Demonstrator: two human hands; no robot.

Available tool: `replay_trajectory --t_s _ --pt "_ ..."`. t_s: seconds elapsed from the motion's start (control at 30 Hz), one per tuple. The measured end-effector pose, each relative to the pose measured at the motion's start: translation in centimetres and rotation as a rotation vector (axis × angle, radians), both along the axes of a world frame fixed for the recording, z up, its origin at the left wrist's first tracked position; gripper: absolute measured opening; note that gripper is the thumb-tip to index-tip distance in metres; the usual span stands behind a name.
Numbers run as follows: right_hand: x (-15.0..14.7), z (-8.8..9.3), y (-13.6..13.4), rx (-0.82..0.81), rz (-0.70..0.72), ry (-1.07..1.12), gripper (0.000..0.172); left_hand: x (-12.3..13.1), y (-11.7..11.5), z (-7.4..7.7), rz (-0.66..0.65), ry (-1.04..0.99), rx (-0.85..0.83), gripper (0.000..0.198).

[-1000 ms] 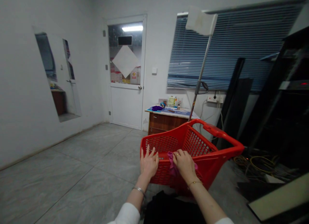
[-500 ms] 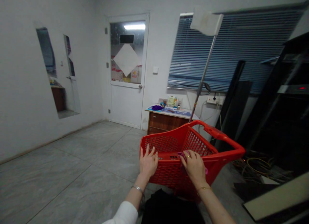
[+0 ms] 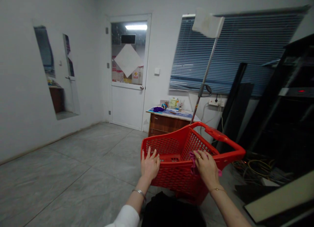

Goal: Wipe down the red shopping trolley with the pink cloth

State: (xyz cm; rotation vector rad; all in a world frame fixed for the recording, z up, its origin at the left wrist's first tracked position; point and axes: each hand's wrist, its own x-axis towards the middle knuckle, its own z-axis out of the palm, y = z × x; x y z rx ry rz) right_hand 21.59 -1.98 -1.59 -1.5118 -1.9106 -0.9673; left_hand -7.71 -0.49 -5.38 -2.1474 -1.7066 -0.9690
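A red plastic shopping cart with latticed sides stands right in front of me. My left hand rests on its near rim toward the left corner, fingers stretched and spread. Farther right along the same rim, my right hand is closed over a pink cloth, which is pressed against the rim. Bits of the cloth stick out on both sides of that hand; the rest is hidden under it. A metal pole with a white flag rises behind the cart.
A brown cabinet behind the cart carries a purple cloth and small packages. A white door is in the back wall. Cables and a long pale panel lie at the right. A mirror hangs on the left wall.
My right hand has slid right along the cart's rim with the pink cloth, and more of the cloth shows now. My left hand stays on the rim.
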Motion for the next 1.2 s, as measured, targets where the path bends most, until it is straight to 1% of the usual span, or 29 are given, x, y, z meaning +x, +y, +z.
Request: replay_trajectory --t_s 0.13,0.2,0.27,0.33,0.43,0.5,0.57,0.63,0.7,0.83,0.9,0.97,1.07,1.13,1.2 --pt "-4.7 -1.1 -0.3 -0.064 0.027 -0.019 0.035 0.3 -0.1 0.2 0.016 -0.004 -0.028 0.034" --pt "-5.8 -1.2 -0.4 -0.077 0.042 -0.023 0.034 0.3 -0.1 0.2 0.019 0.003 -0.036 0.034" --pt "-5.2 -0.7 -0.5 -0.094 0.049 -0.046 0.033 0.2 -0.1 0.2 0.015 0.013 -0.033 0.035" --pt "-3.2 0.2 -0.5 -0.105 0.034 -0.074 0.032 0.2 0.0 0.2 0.006 0.023 -0.022 0.035" --pt "0.3 1.7 -0.4 -0.088 -0.046 -0.079 0.026 0.3 -0.1 0.1 -0.009 0.032 -0.008 0.035" --pt "1.6 2.5 -0.2 -0.079 -0.102 -0.069 0.025 0.4 -0.1 0.1 -0.011 0.022 -0.013 0.034" --pt "2.0 2.9 0.0 -0.080 -0.123 -0.057 0.026 0.5 -0.1 0.1 -0.008 0.003 -0.019 0.035" --pt "1.9 3.4 0.2 -0.049 -0.097 -0.021 0.027 0.5 -0.1 0.1 -0.002 -0.014 -0.024 0.035" --pt "1.8 4.3 0.3 0.047 -0.039 0.054 0.030 0.5 0.0 0.1 0.002 -0.020 -0.030 0.036" --pt "1.4 7.0 0.3 0.301 0.045 0.241 0.034 0.2 -0.1 0.2 -0.001 -0.003 -0.033 0.035" --pt "1.0 7.7 0.2 0.348 0.049 0.267 0.034 0.1 -0.2 0.2 0.004 -0.002 -0.025 0.035" --pt "0.6 7.4 0.0 0.283 0.047 0.206 0.033 0.0 -0.2 0.0 0.004 -0.005 -0.013 0.035" --pt "0.5 5.8 -0.2 0.012 0.103 0.005 0.031 0.0 -0.1 -0.2 -0.008 -0.006 -0.009 0.035" --pt "0.7 4.9 -0.2 -0.134 0.151 -0.077 0.029 0.0 0.0 -0.2 -0.013 -0.009 -0.017 0.035" --pt "0.8 4.4 -0.1 -0.193 0.160 -0.084 0.028 0.0 -0.1 0.0 -0.013 -0.013 -0.024 0.034"
